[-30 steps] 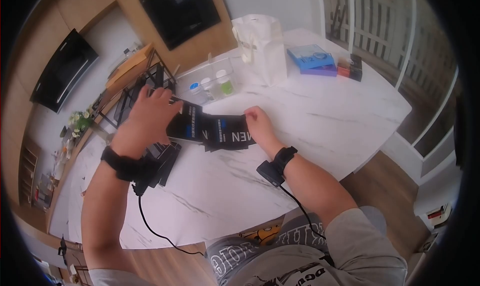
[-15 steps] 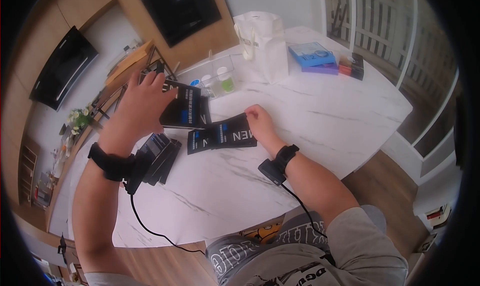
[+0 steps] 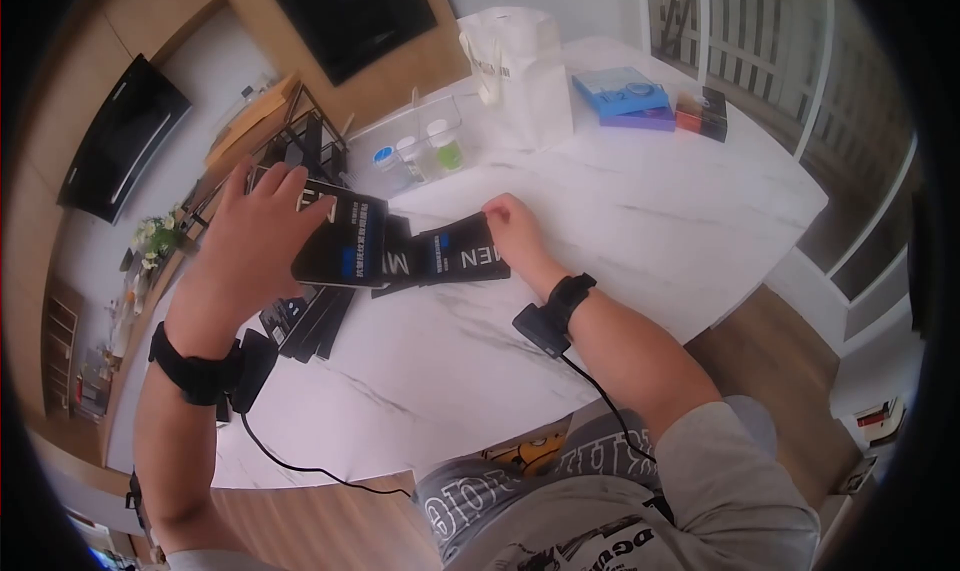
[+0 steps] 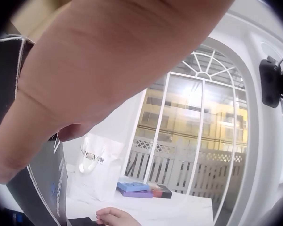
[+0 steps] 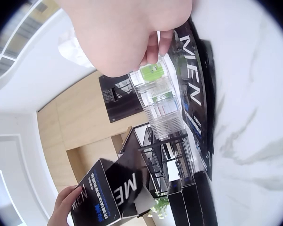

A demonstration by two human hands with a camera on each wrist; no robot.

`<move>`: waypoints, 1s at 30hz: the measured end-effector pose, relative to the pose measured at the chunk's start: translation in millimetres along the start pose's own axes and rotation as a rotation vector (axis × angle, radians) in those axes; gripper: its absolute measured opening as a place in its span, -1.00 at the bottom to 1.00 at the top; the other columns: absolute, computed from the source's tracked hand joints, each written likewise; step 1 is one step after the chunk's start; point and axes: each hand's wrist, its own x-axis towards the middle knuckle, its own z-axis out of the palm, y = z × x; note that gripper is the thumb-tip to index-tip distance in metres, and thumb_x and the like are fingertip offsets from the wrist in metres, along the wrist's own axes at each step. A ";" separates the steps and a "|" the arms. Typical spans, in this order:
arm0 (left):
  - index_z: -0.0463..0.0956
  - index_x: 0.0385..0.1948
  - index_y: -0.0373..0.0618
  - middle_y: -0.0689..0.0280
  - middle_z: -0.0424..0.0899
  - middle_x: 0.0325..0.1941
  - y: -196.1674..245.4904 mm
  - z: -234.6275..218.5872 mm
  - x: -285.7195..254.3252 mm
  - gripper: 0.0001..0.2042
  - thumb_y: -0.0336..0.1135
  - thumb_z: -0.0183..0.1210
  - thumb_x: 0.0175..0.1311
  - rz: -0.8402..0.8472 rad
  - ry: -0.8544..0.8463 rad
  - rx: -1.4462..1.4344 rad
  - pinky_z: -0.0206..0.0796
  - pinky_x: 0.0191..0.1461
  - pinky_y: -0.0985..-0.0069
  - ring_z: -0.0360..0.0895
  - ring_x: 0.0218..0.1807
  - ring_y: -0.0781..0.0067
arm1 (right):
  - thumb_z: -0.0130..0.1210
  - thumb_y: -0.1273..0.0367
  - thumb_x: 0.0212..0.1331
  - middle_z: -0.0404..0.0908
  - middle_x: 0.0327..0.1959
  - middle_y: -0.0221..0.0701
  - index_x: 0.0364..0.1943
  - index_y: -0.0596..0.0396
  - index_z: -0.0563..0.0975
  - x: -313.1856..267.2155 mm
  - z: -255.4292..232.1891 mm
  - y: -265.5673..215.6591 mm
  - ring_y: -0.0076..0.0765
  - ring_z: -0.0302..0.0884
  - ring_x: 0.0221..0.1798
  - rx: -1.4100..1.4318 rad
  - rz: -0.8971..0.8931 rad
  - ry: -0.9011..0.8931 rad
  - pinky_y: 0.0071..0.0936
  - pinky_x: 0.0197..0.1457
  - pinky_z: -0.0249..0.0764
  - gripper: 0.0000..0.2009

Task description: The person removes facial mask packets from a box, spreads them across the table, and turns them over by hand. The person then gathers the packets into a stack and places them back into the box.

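My left hand (image 3: 235, 236) grips a black box (image 3: 345, 239) lettered MEN, raised over the left part of the marble-patterned table (image 3: 480, 371). In the right wrist view the end of this box (image 5: 96, 195) stands open, and a black packet (image 5: 129, 181) sticks out of it. My right hand (image 3: 518, 239) pinches the right end of a small stack of flat black MEN packets (image 3: 462, 256), thumb on top. The stack's left end lies beside the box's open end. Several slim black boxes (image 3: 315, 321) stand together below the held box, partly hidden by it.
Behind the hands is a clear plastic bin (image 3: 447, 106) with white-capped bottles inside. A white paper bag (image 3: 535, 81) stands right of it. Blue (image 3: 620, 91) and purple boxes (image 3: 640, 120) and a red-and-black box (image 3: 702, 114) lie at the back right. A dark wire rack (image 3: 320, 136) is at the back left.
My left hand has drawn the box left and toward me, away from the packets. Another MEN packet shows between box and stack. My right hand keeps its pinch at nearly the same spot.
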 end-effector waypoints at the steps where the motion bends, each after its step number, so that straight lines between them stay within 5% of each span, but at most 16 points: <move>1: 0.52 0.18 0.08 0.18 0.42 0.27 1.1 1.0 -2.1 -0.15 -0.22 0.61 -0.43 0.002 0.005 0.006 -0.14 0.60 0.09 0.27 0.40 0.16 | 0.05 0.46 0.23 0.63 -0.29 -0.20 -0.25 0.14 0.59 1.0 0.0 -1.0 -0.15 0.61 -0.21 -0.001 0.008 -0.005 -0.31 -0.09 0.51 -0.89; 13: 0.42 0.26 0.08 0.10 0.34 0.33 -12.7 -3.1 -23.4 -0.05 -0.35 0.60 -0.47 -0.103 -0.035 -0.110 -0.08 0.58 0.14 0.22 0.45 0.10 | 0.04 0.46 0.22 0.63 -0.27 -0.19 -0.26 0.15 0.59 -3.7 1.4 -0.4 -0.14 0.60 -0.22 0.008 -0.042 -0.008 -0.31 -0.08 0.50 -0.88; 17: 0.28 0.38 0.09 0.08 0.21 0.41 -19.5 13.5 -28.3 0.10 -0.40 0.60 -0.51 -0.117 -0.006 -0.514 0.10 0.51 0.19 0.19 0.45 0.00 | 0.03 0.42 0.30 0.64 -0.26 -0.20 -0.18 0.18 0.56 -5.6 -3.8 -10.9 -0.21 0.63 -0.18 -0.024 -0.034 -0.044 -0.33 -0.07 0.53 -0.86; 20: 0.27 0.37 0.04 0.05 0.23 0.37 -10.1 43.3 -38.9 0.04 -0.44 0.56 -0.43 -0.113 0.151 -0.859 0.20 0.46 0.22 0.26 0.39 -0.05 | 0.00 0.35 0.40 0.66 -0.23 -0.20 -0.09 0.21 0.52 -10.2 -2.1 -30.0 -0.31 0.64 -0.08 0.432 0.132 -0.213 -0.38 -0.01 0.55 -0.80; 24: 0.26 0.37 0.02 -0.04 0.19 0.37 27.9 107.6 -46.0 0.02 -0.40 0.57 -0.37 -0.167 0.262 -1.005 0.18 0.44 0.18 0.20 0.39 -0.14 | -0.18 0.14 0.53 0.62 -0.01 -0.25 0.24 0.17 0.41 -23.0 -2.7 -62.6 -0.31 0.62 0.02 0.886 0.342 -0.677 -0.36 0.15 0.52 -0.57; 26: 0.27 0.37 0.04 0.01 0.18 0.36 57.2 132.9 -43.5 0.02 -0.35 0.58 -0.37 -0.251 0.289 -0.956 0.23 0.41 0.23 0.28 0.35 -0.05 | -0.24 0.10 0.55 0.56 0.15 -0.26 0.39 0.12 0.27 -28.4 -0.1 -68.5 -0.35 0.55 0.16 0.830 0.315 -0.794 -0.36 0.21 0.49 -0.50; 30: 0.29 0.35 0.07 -0.10 0.15 0.37 103.3 154.2 -37.8 -0.03 -0.29 0.57 -0.32 -0.417 0.388 -0.987 0.26 0.38 0.17 0.23 0.38 -0.17 | -0.11 0.19 0.51 0.54 0.06 -0.44 0.42 -0.03 0.28 -41.4 10.5 -65.7 -0.58 0.55 -0.02 0.697 0.254 -0.744 -0.53 0.04 0.54 -0.54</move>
